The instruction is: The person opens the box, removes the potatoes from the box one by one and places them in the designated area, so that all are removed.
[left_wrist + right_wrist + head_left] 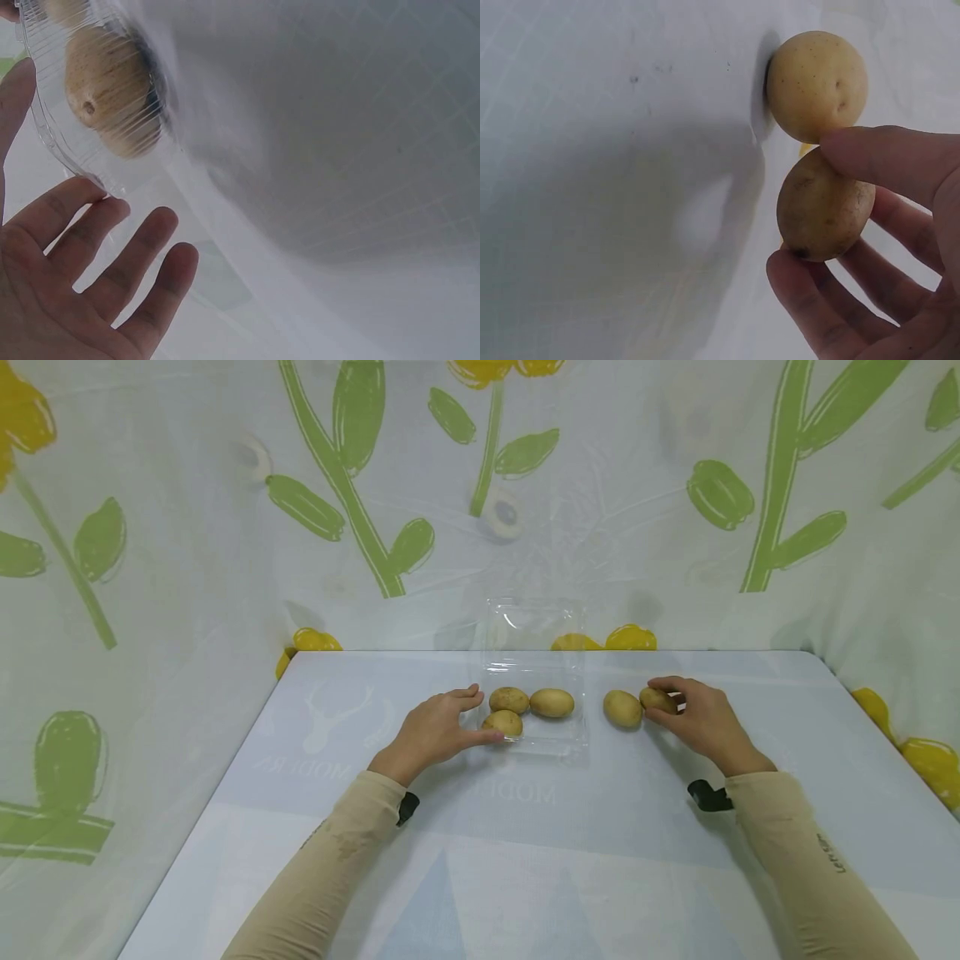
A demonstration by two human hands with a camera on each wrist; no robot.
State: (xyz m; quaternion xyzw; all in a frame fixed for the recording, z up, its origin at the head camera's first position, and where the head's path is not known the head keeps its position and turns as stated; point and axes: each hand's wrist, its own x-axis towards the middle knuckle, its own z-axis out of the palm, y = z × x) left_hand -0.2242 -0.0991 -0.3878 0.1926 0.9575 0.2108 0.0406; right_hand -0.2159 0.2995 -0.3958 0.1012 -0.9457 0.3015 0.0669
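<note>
Right hand (708, 718) pinching one potato (658, 700); left hand (431, 731) spread against a clear container (551, 735).
The right fingers are narrowed round the held potato, thumb on one side and fingertips on the other; just beside it a single loose potato (622, 709) sits on the worktop (637, 868), to the right of the container; the left fingers (140, 249) are wide apart and nearly straight, the thumb at the container's front edge, the index fingertip at its rim; five potatoes in all: three potatoes (552, 702) in the container, one loose, one in the right hand; one container, its one lid (534, 628) raised at the back; two beige sleeves (780, 818), one on each arm.
</note>
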